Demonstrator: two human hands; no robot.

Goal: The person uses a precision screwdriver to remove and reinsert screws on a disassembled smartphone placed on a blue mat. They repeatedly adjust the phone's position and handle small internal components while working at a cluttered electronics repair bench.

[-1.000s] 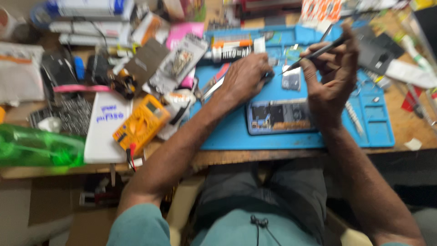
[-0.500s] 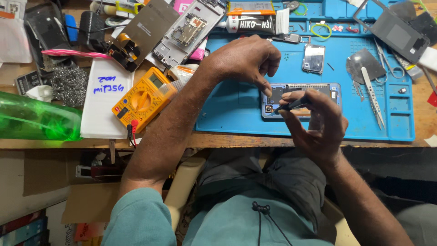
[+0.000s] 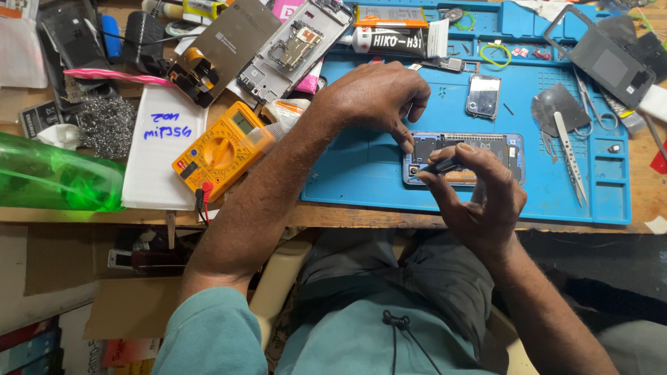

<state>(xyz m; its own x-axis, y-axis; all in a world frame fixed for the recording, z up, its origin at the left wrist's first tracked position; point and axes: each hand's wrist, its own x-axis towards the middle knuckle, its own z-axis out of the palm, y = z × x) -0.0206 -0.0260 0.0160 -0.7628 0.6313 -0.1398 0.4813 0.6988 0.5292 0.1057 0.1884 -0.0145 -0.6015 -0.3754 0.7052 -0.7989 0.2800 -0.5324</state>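
The left hand point(image 3: 375, 97) hangs curled over the blue work mat point(image 3: 361, 167), its fingers bent downward and one fingertip pressed onto the left end of the opened phone point(image 3: 464, 158); it grasps nothing, only steadies the phone. The right hand point(image 3: 479, 191) is partly clenched, thumb and forefinger pinched on a thin dark tool point(image 3: 441, 167) whose tip lies over the phone's left half, so this hand covers the near edge of the phone. The phone lies flat with its back off and its inner parts showing, near the middle of the mat, toward the near edge of the counter point(image 3: 83, 212). Farther back on the mat sits a small loose phone part point(image 3: 483, 96), and beyond it a tube of glue point(image 3: 392, 40) lying on its side. To the right of the phone, a pair of metal tweezers point(image 3: 570, 156) rests on the mat beside a grey triangular pick point(image 3: 559, 107), with a dark phone back cover point(image 3: 601, 59) at the far right. Left of the mat, just beside the left forearm, lies a yellow multimeter point(image 3: 219, 149) partly on a white box point(image 3: 167, 156). A green plastic bottle point(image 3: 59, 177) lies on its side at the left near edge, with a wad of steel wool point(image 3: 105, 125) behind it and a stripped phone frame point(image 3: 299, 45) farther back.
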